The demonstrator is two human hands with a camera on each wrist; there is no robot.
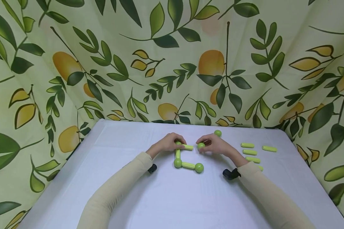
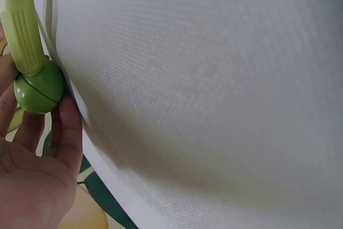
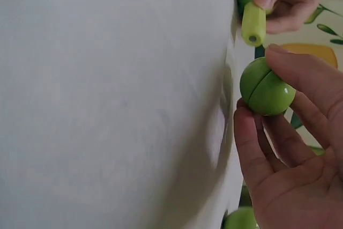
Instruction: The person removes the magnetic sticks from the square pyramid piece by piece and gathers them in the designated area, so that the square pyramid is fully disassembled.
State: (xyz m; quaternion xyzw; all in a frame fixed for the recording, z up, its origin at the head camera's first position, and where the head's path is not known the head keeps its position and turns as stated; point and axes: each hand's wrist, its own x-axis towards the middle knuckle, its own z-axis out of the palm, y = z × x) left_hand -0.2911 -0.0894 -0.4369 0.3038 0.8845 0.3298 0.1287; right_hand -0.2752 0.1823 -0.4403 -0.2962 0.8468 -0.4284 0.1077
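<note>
A green joined figure of balls and ribbed rods lies on the table. My left hand point(image 1: 170, 142) grips its far-left ball point(image 2: 40, 87), the thumb over the start of a light green rod point(image 1: 188, 147) that points right with a free end. From that ball another rod point(image 1: 178, 154) runs toward me to a corner ball point(image 1: 177, 163); a near rod point(image 1: 188, 165) links this to an end ball point(image 1: 199, 168). My right hand point(image 1: 216, 146) pinches a loose green ball point(image 3: 267, 87) between thumb and fingers. A small gap separates this ball from the free rod end point(image 3: 254, 37).
Behind the right hand sits another green ball point(image 1: 218, 133). Several loose rods point(image 1: 249, 152) lie to the right, one of them partly behind the right forearm. The white table point(image 1: 126, 140) ends at a leaf-patterned curtain point(image 1: 172, 79). Black wrist devices point(image 1: 230, 174) hang under both forearms.
</note>
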